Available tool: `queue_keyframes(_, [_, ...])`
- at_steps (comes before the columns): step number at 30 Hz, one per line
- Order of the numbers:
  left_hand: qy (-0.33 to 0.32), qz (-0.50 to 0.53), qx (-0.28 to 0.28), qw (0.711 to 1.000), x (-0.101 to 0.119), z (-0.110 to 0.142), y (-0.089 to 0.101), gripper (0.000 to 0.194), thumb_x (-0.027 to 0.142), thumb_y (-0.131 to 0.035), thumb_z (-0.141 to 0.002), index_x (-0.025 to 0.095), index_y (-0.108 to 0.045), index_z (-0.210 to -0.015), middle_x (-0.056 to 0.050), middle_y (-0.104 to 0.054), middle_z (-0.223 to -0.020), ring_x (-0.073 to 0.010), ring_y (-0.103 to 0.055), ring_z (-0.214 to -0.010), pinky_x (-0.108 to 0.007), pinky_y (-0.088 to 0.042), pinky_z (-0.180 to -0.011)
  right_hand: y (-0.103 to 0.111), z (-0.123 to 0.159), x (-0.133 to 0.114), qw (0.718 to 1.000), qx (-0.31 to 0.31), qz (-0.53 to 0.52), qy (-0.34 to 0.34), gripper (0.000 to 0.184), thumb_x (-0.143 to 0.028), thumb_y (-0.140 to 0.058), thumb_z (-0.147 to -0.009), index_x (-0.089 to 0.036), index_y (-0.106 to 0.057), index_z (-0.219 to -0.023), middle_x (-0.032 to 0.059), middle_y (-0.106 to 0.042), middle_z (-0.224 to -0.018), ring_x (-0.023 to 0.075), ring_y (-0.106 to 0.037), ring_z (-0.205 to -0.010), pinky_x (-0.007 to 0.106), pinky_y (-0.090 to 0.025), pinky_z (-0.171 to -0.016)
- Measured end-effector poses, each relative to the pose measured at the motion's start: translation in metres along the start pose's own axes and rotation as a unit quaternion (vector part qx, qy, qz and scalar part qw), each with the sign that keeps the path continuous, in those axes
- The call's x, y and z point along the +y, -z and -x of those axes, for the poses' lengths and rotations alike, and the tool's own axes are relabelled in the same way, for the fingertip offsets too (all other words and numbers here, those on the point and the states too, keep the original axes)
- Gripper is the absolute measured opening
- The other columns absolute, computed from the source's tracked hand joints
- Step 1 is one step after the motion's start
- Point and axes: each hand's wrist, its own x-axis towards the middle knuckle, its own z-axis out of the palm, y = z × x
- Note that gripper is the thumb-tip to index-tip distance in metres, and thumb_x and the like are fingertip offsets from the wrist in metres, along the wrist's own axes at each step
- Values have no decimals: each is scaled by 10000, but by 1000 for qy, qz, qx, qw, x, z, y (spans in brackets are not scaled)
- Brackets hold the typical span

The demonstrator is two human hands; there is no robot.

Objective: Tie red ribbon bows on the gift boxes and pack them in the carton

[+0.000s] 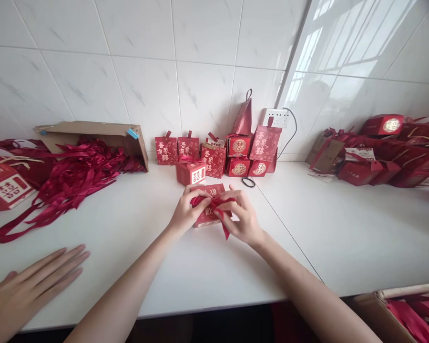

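A red gift box (204, 218) with gold characters lies on the white table in front of me, under both hands. Across its top runs a red ribbon (219, 204), gathered into loops like a bow. My left hand (188, 209) pinches the ribbon's left loop between thumb and fingers. On the other side, my right hand (243, 216) is closed on the ribbon, and one tail hangs down below its fingers. The fingers partly cover the knot. Just behind stands a smaller red box (190, 174) with a white label.
Another person's hand (39, 286) rests flat at the lower left. Loose red ribbons (82, 171) spill from a tipped cardboard box (93, 127). Red boxes (239, 146) stand along the wall, near a black ring (248, 182). More boxes (357, 172) pile at right; an open carton (370, 305) sits below.
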Motion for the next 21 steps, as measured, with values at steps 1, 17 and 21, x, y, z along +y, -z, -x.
queue_keyframes(1, [5, 3, -11, 1000, 1, 0, 1, 204, 393, -583, -761, 201, -653, -772, -43, -532, -970, -207, -574, -951, -358, -429, -936, 2, -2, 1, 998, 30, -9, -49, 84, -132, -550, -834, -206, -590, -830, 57, -516, -950, 185, -581, -925, 457, -459, -960])
queue_keyframes(17, [-46, -53, -118, 991, 13, -7, 12, 244, 241, -502, -752, 216, -629, -959, -70, -571, -1166, -244, -516, -1147, -405, -368, -1012, 56, -36, 32, 762, 285, -299, -499, 394, -461, -745, -621, -200, -452, -655, -74, -499, -583, 59, -497, -454, 192, -536, -407])
queue_keyframes(21, [-115, -204, -189, 954, 37, -7, 8, 186, 252, -591, -734, 220, -628, -913, -53, -618, -1100, -261, -558, -1067, -462, -350, -1006, 66, -50, 22, 783, 283, -296, -468, 388, -453, -743, -639, -196, -452, -643, -67, -513, -576, 63, -510, -459, 214, -559, -439])
